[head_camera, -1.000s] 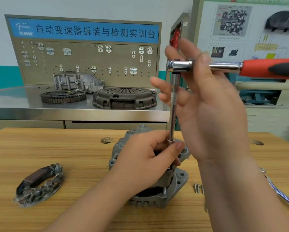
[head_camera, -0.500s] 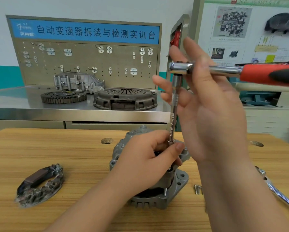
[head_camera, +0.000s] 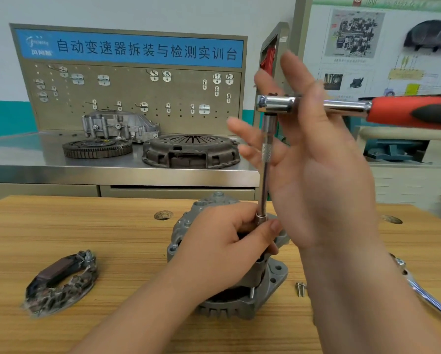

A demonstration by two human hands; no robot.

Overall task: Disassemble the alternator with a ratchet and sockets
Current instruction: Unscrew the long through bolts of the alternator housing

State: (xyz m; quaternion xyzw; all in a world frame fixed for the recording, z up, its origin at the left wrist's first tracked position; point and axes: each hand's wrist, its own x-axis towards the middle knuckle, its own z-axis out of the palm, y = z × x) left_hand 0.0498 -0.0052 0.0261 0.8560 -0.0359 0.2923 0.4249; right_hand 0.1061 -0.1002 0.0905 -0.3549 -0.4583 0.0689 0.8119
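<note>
The alternator (head_camera: 239, 310) stands on the bench (head_camera: 86, 226). The left hand (head_camera: 222, 249) has its fingers curled round the socket (head_camera: 261, 218) at the foot of the long extension (head_camera: 265, 180), while the right hand (head_camera: 324, 180) has its fingers spread straight, barely steadying the ratchet (head_camera: 347, 106). With so slack a hold up top, the overhanging handle could tilt the extension and lever the socket off its seat.
</note>
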